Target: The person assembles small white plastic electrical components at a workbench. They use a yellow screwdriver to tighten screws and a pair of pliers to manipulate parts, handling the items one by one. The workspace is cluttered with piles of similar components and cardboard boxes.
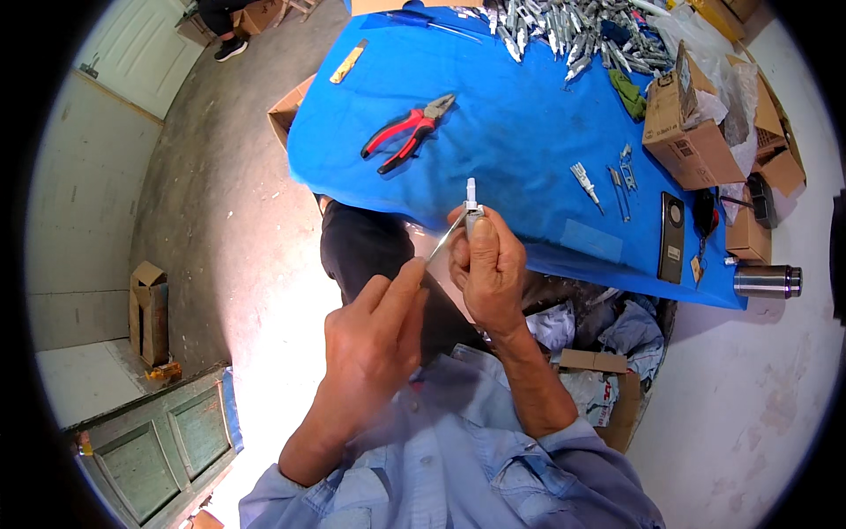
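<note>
My right hand [490, 269] is closed around a small grey part with a white, nozzle-like tip [471, 190] pointing up, the thumb pressed along its front. My left hand [377, 324] is closed on a thin shiny metal rod [446, 238]. That rod slants up to the grey part and meets it, or nearly so, beside my right fingers; its far end is hidden in my left fist. Both hands are in front of the near edge of the blue-covered table [520, 132]. Beyond them on the cloth lie red-and-black pliers [411, 134].
A pile of grey parts [564, 31] covers the table's far side. Loose small parts [585, 185], a dark phone-like slab [671, 236] and a steel flask [768, 281] lie to the right. An opened cardboard box [696, 141] stands at the right edge. Far left, another person's shoe [231, 48] shows.
</note>
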`<state>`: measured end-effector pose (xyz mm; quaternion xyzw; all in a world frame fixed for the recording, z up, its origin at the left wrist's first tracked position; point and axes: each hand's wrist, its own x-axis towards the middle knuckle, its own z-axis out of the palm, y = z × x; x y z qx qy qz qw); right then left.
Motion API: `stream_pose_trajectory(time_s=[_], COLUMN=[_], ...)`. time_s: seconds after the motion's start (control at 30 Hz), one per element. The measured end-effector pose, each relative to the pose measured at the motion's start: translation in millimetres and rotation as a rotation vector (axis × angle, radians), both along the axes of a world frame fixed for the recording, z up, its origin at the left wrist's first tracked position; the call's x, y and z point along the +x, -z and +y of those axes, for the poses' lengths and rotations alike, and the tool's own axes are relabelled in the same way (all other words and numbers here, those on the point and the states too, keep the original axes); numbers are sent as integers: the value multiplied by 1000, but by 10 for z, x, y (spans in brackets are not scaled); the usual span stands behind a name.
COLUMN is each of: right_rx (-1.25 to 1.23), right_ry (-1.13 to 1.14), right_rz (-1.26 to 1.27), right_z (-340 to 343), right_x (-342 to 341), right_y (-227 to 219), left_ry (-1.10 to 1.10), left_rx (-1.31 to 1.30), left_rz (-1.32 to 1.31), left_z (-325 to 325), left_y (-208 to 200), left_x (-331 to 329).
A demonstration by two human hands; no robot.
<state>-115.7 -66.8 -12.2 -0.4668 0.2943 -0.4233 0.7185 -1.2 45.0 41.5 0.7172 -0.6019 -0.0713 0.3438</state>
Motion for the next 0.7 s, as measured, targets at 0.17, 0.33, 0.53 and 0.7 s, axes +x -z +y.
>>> stream_pose_trajectory(time_s=[0.17,0.33,0.53,0.7], right_rx=[-14,-79,-232,-338], right_ry=[33,32,79,43], right_rz=[32,91,208,253], right_z=[-6,-30,21,-11], right_x=[2,-14,63,43], right_y=[26,82,101,112], left_ry=[-7,-37,-55,-17], left_rx=[26,105,177,200], left_rz=[443,673,686,774], left_z=[-4,5,34,55], left_y=[77,103,10,-19], left_x=[46,87,184,293])
